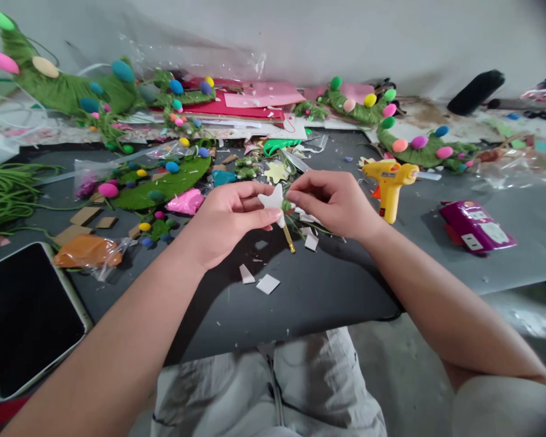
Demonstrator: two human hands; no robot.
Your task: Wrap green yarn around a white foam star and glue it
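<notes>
Taking the white star (269,200) as the clock's centre, it is held above the dark tabletop (341,291), near the middle of the view. The way around it is crowded. A yellow stick (289,240) shows just below it at five o'clock, and loose white scraps (268,284) lie at six. At twelve, a pale yellow flower (276,172) sits just beyond the fingers, with green-handled scissors (279,146) behind it.

A yellow glue gun (391,182) stands near three o'clock, just past the right wrist, and a purple packet (477,226) lies farther out that way. Toward nine come a pink packet (185,201), a green leaf (168,182) and a heap of green cord (4,197). An orange bag (91,252) and a tablet (31,321) lie toward eight, the tablet beside the left forearm.

The left hand (234,212) reaches in from seven, pinching the star, thumb on the near face and fingers behind. The right hand (332,197) comes from four, fingers curled, thumb and forefinger close together by the star's right edge. A small green piece shows there; I cannot tell whether they grip it.
</notes>
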